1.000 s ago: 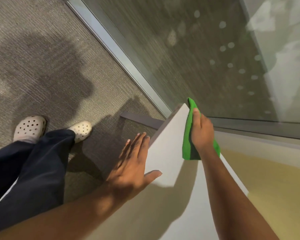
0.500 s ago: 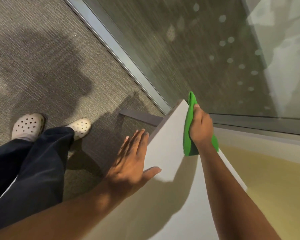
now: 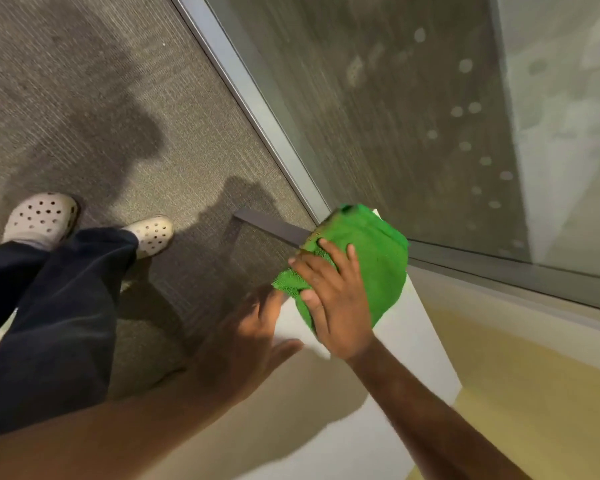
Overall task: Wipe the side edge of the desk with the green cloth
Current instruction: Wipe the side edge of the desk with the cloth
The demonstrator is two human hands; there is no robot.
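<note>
glass wall (image 3: 413,116) beside desk (image 3: 395,358), clogs (image 3: 40,216) on carpet (image 3: 84,81)

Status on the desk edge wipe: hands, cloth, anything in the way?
Right hand pressing green cloth over the far corner of the desk, fingers spread. Left hand flat on the desk top. Glass partition close behind the corner.

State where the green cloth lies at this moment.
In the head view the cloth covers the desk's far corner by the glass wall, under the right hand, just beyond the left hand.
</note>
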